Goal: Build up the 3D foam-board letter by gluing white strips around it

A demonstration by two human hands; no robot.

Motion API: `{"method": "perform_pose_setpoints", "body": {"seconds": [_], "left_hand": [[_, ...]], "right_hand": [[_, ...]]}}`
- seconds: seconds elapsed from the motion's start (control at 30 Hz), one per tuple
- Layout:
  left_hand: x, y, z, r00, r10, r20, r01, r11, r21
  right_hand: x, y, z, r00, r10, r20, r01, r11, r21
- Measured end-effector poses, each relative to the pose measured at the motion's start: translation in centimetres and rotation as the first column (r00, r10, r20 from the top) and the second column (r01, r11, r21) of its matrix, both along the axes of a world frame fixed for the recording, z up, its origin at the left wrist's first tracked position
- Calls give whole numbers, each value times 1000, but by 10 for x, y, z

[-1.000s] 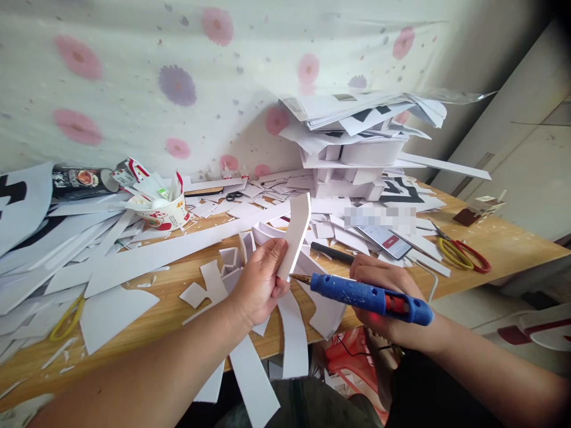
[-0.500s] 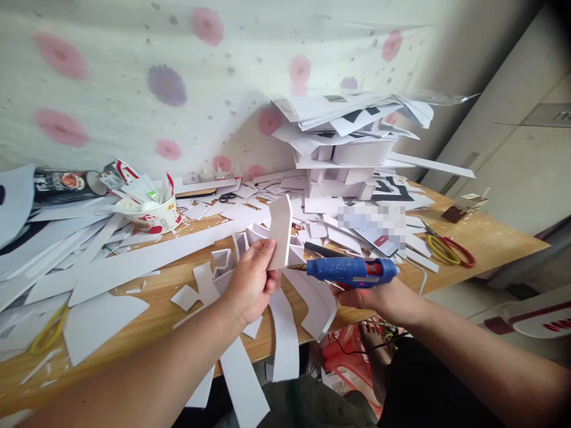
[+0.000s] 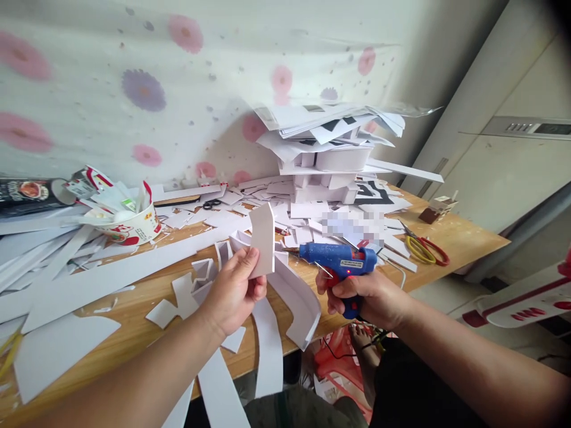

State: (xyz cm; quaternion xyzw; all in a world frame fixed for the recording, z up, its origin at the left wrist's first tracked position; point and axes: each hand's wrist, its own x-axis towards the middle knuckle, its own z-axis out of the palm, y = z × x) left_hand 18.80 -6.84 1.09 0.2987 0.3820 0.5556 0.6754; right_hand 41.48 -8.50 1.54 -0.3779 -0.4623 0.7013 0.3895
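Observation:
Between the thumb and fingers of my left hand [image 3: 236,291], a small white foam board piece [image 3: 264,238] stands upright, its narrow edge turned to the right. My right hand [image 3: 366,294] is wrapped round the handle of a blue hot glue gun [image 3: 336,257], whose small red light glows. The gun's nozzle points left, close to the right edge of the piece; whether they touch I cannot tell. Below the hands lie a curved white walled part [image 3: 297,303] and a curved white strip [image 3: 269,351] that overhangs the table's front edge.
Red-and-yellow scissors [image 3: 426,249] lie on the wooden table [image 3: 473,238] at right, near a small carton [image 3: 437,209]. A white layered model [image 3: 325,187] carries stacked sheets at the back. A paper bucket [image 3: 134,229] of scraps stands left, among many white offcuts.
The view has turned to the right. The glue gun has tilted, so its red handle and my fingers round it now show. My left hand keeps its hold on the foam board piece.

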Motion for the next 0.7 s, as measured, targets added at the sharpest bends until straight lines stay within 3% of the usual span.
{"method": "perform_pose_setpoints", "body": {"seconds": [0.33, 0.7], "left_hand": [[-2, -1, -1, 990, -136, 25, 134, 990, 52], [-8, -2, -4, 950, -312, -18, 310, 934, 177]], "right_hand": [[-6, -8, 5, 997, -15, 70, 14, 1000, 14], [6, -8, 4, 903, -172, 393, 125, 982, 140]]}}
